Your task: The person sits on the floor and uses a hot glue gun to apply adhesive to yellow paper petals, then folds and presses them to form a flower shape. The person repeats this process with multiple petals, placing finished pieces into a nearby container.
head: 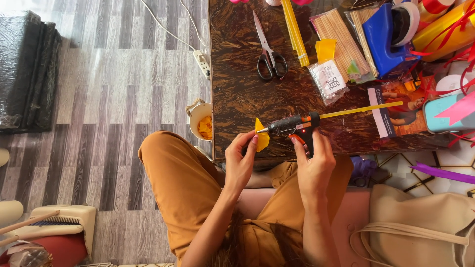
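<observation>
At the near edge of the dark marbled counter (237,94), the left hand (241,160) pinches a small yellow petal-shaped piece (261,138) between thumb and fingertips, holding it upright. The piece is bright yellow, pointed at the top and rounded below. The right hand (312,165) is wrapped around the grip of a black glue gun (292,124), whose metal nozzle points to 9 o'clock and touches the piece. A yellow glue stick (361,109) juts from its back toward 3 o'clock. Black-handled scissors (268,52) lie at 12 o'clock.
</observation>
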